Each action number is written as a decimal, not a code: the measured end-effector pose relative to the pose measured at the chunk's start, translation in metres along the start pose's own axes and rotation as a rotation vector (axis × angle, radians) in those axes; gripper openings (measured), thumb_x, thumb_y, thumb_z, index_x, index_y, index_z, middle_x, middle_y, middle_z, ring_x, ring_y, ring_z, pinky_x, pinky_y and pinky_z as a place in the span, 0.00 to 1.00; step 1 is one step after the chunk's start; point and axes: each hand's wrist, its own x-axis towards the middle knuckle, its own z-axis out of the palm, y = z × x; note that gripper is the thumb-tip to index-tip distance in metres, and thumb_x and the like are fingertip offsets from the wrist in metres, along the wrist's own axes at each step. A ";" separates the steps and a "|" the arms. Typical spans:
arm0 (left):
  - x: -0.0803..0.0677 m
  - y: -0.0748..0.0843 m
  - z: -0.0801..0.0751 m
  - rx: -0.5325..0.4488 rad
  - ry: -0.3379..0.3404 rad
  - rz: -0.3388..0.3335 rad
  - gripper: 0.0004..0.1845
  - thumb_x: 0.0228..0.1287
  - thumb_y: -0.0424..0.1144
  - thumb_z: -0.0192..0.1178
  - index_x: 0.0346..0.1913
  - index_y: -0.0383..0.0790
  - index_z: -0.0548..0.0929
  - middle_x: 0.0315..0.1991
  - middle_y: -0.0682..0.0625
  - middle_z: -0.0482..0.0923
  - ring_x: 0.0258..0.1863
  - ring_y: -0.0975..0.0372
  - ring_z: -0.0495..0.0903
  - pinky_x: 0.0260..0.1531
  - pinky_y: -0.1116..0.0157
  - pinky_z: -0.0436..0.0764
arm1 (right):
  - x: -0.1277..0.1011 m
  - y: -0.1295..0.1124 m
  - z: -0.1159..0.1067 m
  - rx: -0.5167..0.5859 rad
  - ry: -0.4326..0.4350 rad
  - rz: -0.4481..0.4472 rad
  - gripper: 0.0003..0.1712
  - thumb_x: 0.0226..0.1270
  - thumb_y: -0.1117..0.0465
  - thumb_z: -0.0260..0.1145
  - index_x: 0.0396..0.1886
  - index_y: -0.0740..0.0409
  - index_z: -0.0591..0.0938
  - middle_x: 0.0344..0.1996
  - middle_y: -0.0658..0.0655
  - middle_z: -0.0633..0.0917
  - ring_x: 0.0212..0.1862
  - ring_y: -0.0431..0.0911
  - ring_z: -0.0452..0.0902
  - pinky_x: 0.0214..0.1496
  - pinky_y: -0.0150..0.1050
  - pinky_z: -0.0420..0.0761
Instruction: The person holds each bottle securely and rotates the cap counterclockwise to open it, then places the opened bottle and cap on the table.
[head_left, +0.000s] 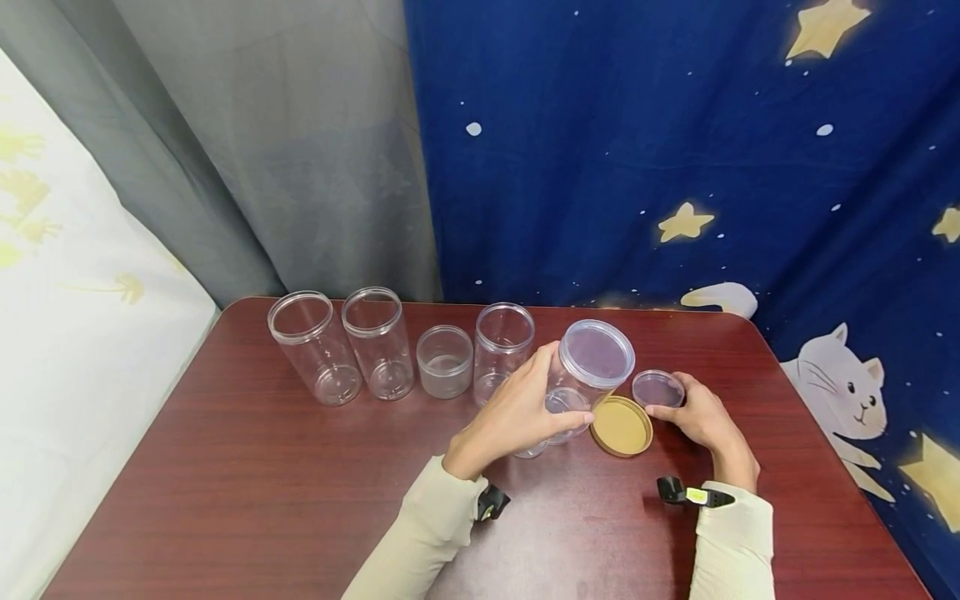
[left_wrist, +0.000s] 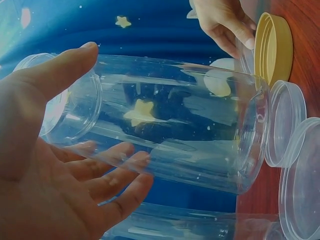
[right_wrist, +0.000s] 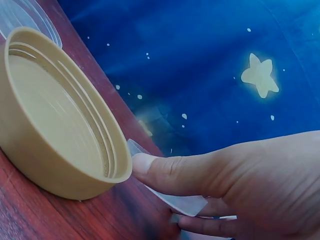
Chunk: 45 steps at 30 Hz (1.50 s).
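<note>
My left hand (head_left: 543,392) grips a tall clear jar (head_left: 588,367) around its body, tilted, with a clear lid (head_left: 597,352) on its top. In the left wrist view the jar (left_wrist: 175,130) lies between the thumb and curled fingers of my left hand (left_wrist: 107,110). My right hand (head_left: 678,408) pinches a small clear lid (head_left: 657,388) at its near edge, just right of the jar. In the right wrist view my thumb (right_wrist: 165,172) presses on that clear lid (right_wrist: 180,202). Between both hands, a tan lid (head_left: 621,426) (right_wrist: 60,135) lies upside down on the table.
A row of open clear jars stands behind: two tall ones (head_left: 313,346) (head_left: 377,342), a short one (head_left: 445,360) and a medium one (head_left: 502,350). Two more clear lids (left_wrist: 285,122) (left_wrist: 305,180) lie by the held jar's base. The dark red table (head_left: 262,483) ends at curtains.
</note>
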 end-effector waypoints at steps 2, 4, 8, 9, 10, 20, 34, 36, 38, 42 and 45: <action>0.000 0.000 0.000 0.001 -0.002 0.000 0.48 0.52 0.52 0.75 0.72 0.45 0.61 0.61 0.51 0.73 0.58 0.61 0.74 0.60 0.59 0.75 | 0.000 0.001 0.000 -0.001 0.000 -0.011 0.46 0.58 0.54 0.75 0.65 0.79 0.65 0.57 0.79 0.74 0.56 0.69 0.70 0.62 0.64 0.68; 0.000 0.000 0.000 0.002 -0.006 -0.001 0.47 0.52 0.52 0.74 0.72 0.44 0.61 0.61 0.51 0.74 0.58 0.61 0.75 0.60 0.59 0.75 | 0.001 0.001 0.001 -0.001 0.003 -0.022 0.44 0.57 0.56 0.75 0.64 0.79 0.67 0.56 0.78 0.75 0.55 0.68 0.71 0.61 0.64 0.69; 0.000 0.000 0.001 0.005 -0.013 -0.003 0.47 0.52 0.52 0.74 0.72 0.44 0.61 0.61 0.51 0.74 0.58 0.62 0.75 0.60 0.60 0.75 | 0.001 0.003 0.003 -0.010 0.021 -0.023 0.42 0.55 0.58 0.76 0.62 0.79 0.69 0.54 0.78 0.76 0.55 0.69 0.71 0.59 0.64 0.70; 0.000 0.000 0.001 0.006 -0.014 -0.004 0.47 0.52 0.52 0.74 0.72 0.44 0.61 0.61 0.51 0.74 0.58 0.62 0.75 0.60 0.60 0.75 | 0.000 0.003 0.003 -0.013 0.023 -0.020 0.42 0.55 0.58 0.76 0.62 0.78 0.70 0.54 0.77 0.76 0.55 0.68 0.70 0.59 0.64 0.70; 0.000 0.000 0.001 0.006 -0.014 -0.006 0.47 0.52 0.52 0.74 0.72 0.44 0.61 0.61 0.51 0.74 0.58 0.62 0.75 0.60 0.60 0.75 | 0.000 0.004 0.004 -0.017 0.024 -0.019 0.42 0.54 0.58 0.76 0.62 0.78 0.70 0.54 0.78 0.76 0.55 0.69 0.69 0.59 0.65 0.69; 0.000 0.001 0.001 0.011 -0.017 0.000 0.47 0.52 0.52 0.75 0.71 0.44 0.62 0.60 0.51 0.74 0.58 0.62 0.75 0.60 0.60 0.75 | -0.001 0.005 0.004 -0.028 -0.015 0.014 0.45 0.56 0.58 0.75 0.65 0.80 0.66 0.58 0.81 0.69 0.58 0.72 0.61 0.61 0.68 0.63; -0.001 -0.001 0.004 0.001 -0.023 -0.010 0.46 0.52 0.52 0.74 0.71 0.44 0.62 0.60 0.51 0.75 0.57 0.62 0.75 0.59 0.60 0.75 | -0.003 0.000 -0.009 0.001 -0.034 0.002 0.53 0.58 0.56 0.76 0.69 0.84 0.56 0.60 0.83 0.68 0.58 0.71 0.70 0.62 0.65 0.68; -0.001 -0.001 0.003 -0.002 -0.021 -0.009 0.46 0.52 0.51 0.74 0.71 0.44 0.62 0.59 0.51 0.75 0.57 0.61 0.76 0.59 0.60 0.76 | -0.005 -0.006 -0.014 0.000 -0.005 0.001 0.52 0.63 0.53 0.72 0.70 0.82 0.55 0.62 0.82 0.65 0.60 0.72 0.67 0.64 0.66 0.66; -0.001 -0.001 0.003 0.000 -0.019 -0.007 0.46 0.52 0.52 0.75 0.70 0.44 0.63 0.58 0.51 0.75 0.56 0.61 0.76 0.58 0.61 0.76 | -0.007 -0.015 -0.020 0.008 0.054 -0.022 0.49 0.67 0.49 0.67 0.71 0.80 0.56 0.63 0.81 0.64 0.61 0.72 0.67 0.64 0.66 0.65; -0.001 0.000 0.003 0.005 -0.017 -0.008 0.45 0.52 0.52 0.74 0.69 0.43 0.63 0.57 0.50 0.75 0.56 0.61 0.76 0.57 0.61 0.76 | -0.013 -0.041 -0.026 0.094 0.208 -0.130 0.40 0.73 0.49 0.61 0.72 0.72 0.62 0.65 0.75 0.67 0.62 0.67 0.69 0.59 0.54 0.75; -0.001 0.001 0.003 0.010 -0.015 -0.011 0.45 0.52 0.52 0.74 0.69 0.43 0.63 0.57 0.50 0.75 0.56 0.61 0.75 0.57 0.60 0.76 | -0.019 -0.063 -0.028 0.175 0.298 -0.244 0.32 0.75 0.54 0.60 0.71 0.66 0.66 0.64 0.70 0.71 0.61 0.53 0.72 0.54 0.29 0.75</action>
